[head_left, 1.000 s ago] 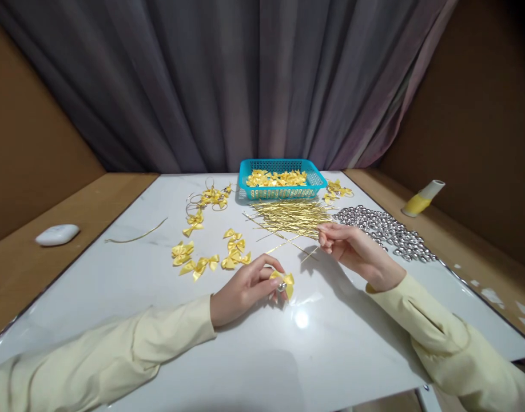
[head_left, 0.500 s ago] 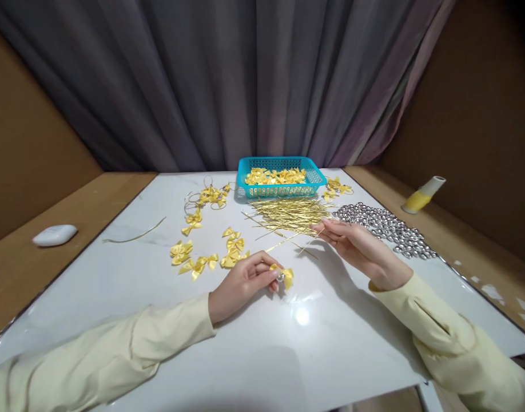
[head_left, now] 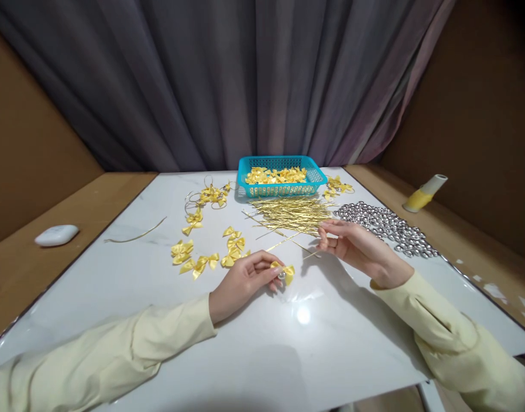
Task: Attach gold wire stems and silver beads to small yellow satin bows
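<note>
My left hand (head_left: 247,280) pinches a yellow bow (head_left: 289,273) with a small silver bell-like piece (head_left: 282,276) at its middle. My right hand (head_left: 359,249) is raised at the right end of a pile of gold wire ties (head_left: 288,214); its fingertips are closed around a thin gold tie (head_left: 310,254) that points down and left. Several loose yellow bows (head_left: 200,265) lie left of my left hand. Silver pieces (head_left: 386,226) are heaped beyond my right hand.
A teal basket (head_left: 283,190) of yellow bows stands at the back. Bows with looped ties (head_left: 213,195) lie left of it. A white object (head_left: 56,235) is far left, a yellow-white tube (head_left: 424,194) far right.
My right hand has shifted slightly, its fingers more curled, and the thin tie at its fingertips now points lower. My left hand keeps the bow almost in place.
</note>
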`<state>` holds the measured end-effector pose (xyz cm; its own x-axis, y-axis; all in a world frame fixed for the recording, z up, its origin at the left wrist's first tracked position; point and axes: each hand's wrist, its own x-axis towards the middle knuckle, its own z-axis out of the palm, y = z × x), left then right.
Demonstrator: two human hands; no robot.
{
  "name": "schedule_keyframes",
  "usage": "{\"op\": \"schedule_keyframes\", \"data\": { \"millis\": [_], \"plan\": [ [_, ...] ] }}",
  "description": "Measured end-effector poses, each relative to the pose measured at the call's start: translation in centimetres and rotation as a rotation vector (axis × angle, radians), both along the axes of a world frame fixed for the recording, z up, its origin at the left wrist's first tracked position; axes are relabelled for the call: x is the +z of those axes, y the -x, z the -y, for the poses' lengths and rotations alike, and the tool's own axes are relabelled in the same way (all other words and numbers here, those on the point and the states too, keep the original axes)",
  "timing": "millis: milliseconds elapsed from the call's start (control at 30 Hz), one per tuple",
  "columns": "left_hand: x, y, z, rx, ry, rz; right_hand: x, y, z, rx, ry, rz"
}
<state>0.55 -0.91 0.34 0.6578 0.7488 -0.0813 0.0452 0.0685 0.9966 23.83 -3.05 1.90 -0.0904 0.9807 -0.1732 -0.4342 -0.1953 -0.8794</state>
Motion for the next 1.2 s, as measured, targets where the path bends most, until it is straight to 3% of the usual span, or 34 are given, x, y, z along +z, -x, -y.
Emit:
{"op": "schedule_keyframes", "data": {
  "millis": [267,467,733,1200],
  "plan": [
    [-0.1,0.0,-0.1,0.023,-0.022,-0.046,-0.2,0.0,0.0,0.038,-0.111,0.258],
    [0.0,0.0,0.0,0.035,-0.026,-0.054,1.2,1.0,1.4,0.265,-0.35,0.823],
    [0.0,0.0,0.2,0.046,-0.032,-0.086,0.7,2.9,3.2,0.226,-0.655,1.466],
    [0.1,-0.2,0.3,0.022,-0.053,-0.121,0.5,2.8,3.3,0.333,-0.729,1.619]
  ]
}}
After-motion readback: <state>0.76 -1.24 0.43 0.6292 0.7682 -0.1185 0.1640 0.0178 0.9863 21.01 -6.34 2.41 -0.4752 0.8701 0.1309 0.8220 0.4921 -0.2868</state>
